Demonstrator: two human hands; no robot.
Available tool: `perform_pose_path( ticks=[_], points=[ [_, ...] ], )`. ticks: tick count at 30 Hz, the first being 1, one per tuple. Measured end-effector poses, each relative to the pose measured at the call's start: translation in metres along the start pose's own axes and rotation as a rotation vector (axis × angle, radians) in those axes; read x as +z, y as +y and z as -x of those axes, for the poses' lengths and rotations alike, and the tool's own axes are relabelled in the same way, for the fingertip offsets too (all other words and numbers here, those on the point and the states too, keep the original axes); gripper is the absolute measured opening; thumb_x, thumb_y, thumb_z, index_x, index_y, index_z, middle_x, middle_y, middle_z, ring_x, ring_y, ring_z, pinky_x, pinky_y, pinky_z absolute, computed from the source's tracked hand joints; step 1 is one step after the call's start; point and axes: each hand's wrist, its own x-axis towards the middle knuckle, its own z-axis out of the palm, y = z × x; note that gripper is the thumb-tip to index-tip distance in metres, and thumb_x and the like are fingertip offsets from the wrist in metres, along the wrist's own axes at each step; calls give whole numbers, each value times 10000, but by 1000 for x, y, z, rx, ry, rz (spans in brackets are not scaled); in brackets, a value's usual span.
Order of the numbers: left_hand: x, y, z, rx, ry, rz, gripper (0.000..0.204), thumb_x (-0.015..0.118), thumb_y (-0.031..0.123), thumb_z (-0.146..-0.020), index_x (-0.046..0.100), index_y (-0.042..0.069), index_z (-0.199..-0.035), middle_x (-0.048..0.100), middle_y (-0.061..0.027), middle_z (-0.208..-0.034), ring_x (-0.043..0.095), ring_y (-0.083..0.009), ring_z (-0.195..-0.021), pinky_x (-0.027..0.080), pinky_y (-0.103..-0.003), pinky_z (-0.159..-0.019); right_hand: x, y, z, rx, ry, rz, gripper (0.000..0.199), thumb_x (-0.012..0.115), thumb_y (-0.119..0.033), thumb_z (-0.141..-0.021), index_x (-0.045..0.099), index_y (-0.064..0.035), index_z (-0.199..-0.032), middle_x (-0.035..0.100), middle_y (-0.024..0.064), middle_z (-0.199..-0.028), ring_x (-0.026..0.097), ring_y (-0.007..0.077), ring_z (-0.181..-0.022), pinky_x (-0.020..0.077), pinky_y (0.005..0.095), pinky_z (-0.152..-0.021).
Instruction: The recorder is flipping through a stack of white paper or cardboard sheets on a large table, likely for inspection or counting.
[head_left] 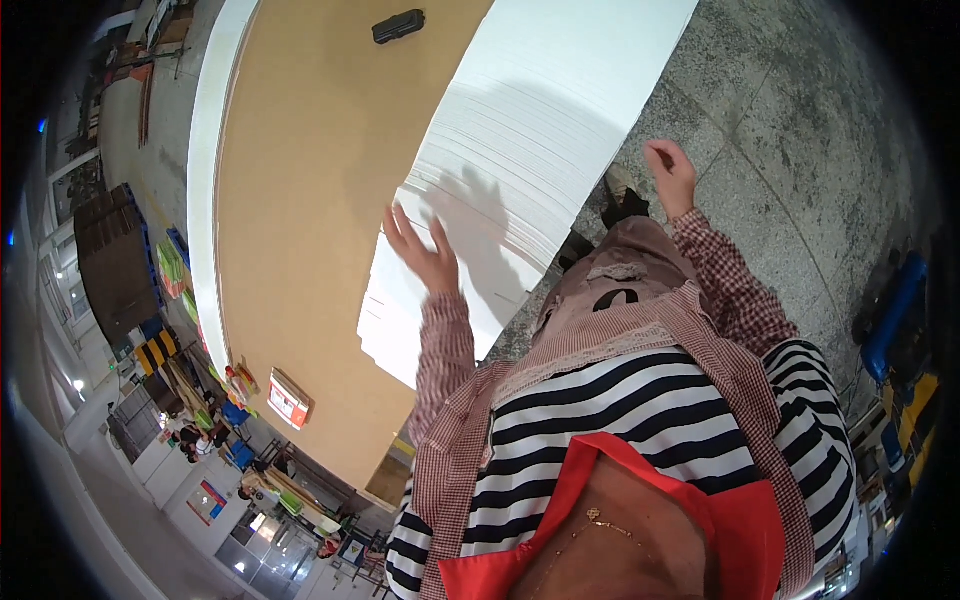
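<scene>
A long stack of white cardboard sheets (pixel 540 130) fans out in overlapping layers along the table's right side. My left hand (pixel 425 255) is over its near left edge, fingers spread and nothing in them. A hand-shaped shadow falls on the white sheets beside it; whether the fingertips touch the cardboard I cannot tell. Out past the stack's right edge, above the floor, my right hand (pixel 674 180) is raised. Its fingers are loosely curled, with a small gap to the thumb and no object visible in it. Checked sleeves cover both forearms.
Under the stack lies a broad brown tabletop (pixel 310 200) with a white far-left edge. A small black object (pixel 398 27) lies near its top. An orange-and-white box (pixel 288 400) sits at its lower left. Grey concrete floor (pixel 780 150) extends to the right, with a blue-framed item (pixel 893 318) there.
</scene>
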Motion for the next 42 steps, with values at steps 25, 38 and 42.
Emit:
perform_pose_path(
  ticks=[25, 38, 42],
  points=[
    [-41, -52, 192, 94, -484, -317, 1170, 515, 833, -721, 201, 36, -1517, 89, -267, -1572, 60, -410, -1466, 24, -577, -1150, 48, -8, 4, 691, -600, -991, 500, 533, -269, -997, 376, -49, -1416, 515, 109, -1377, 493, 220, -1278, 448, 401, -1045],
    [-44, -52, 197, 118, -426, -312, 1142, 533, 803, -738, 203, 39, -1520, 87, -250, -1581, 53, -399, -1471, 36, -573, -1145, 102, -42, 67, -235, -124, 214, 381, 670, -293, -897, 669, 41, -1078, 691, 214, -1014, 680, 312, -921, 520, 369, -847],
    [-44, -52, 198, 104, -427, -292, 1141, 566, 784, -733, 195, 49, -1524, 58, -253, -1584, 19, -392, -1475, 10, -569, -1153, 97, -50, 54, -76, -239, -10, 429, 651, -331, -916, 645, 49, -1116, 696, 176, -1012, 680, 247, -902, 528, 360, -836]
  ],
)
